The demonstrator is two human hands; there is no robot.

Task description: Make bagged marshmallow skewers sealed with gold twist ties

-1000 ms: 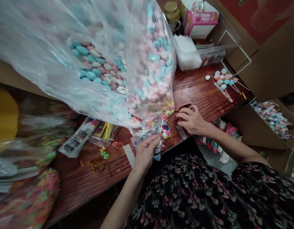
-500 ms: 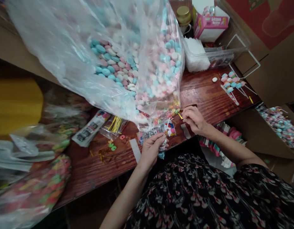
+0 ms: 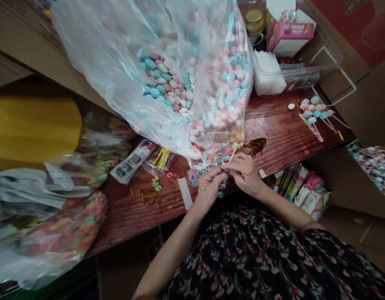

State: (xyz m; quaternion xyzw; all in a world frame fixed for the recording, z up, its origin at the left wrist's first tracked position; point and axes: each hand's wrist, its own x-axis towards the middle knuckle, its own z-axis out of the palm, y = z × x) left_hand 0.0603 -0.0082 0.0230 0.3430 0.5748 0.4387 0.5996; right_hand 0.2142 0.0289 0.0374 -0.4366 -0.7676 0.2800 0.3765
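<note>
My left hand is closed around the neck of a small clear candy packet near the table's front edge. A white stick pokes up past the fingers. My right hand meets the left at the packet's neck, thumb and fingers pinched together. The gold twist tie seen in it earlier is hidden by the fingers now. Behind the hands lies a printed wrapper. A bundle of gold ties rests just beyond my right hand.
A big clear bag of pastel candies fills the table's back. Candy skewers lie at right, near a plastic bin. To the left are printed wrappers, yellow ties and a bag of candy rings. An open carton stands below right.
My right hand has come left with the gold twist tie to meet my left hand at the packet. The view has shifted, so the table's things appear farther right.
</note>
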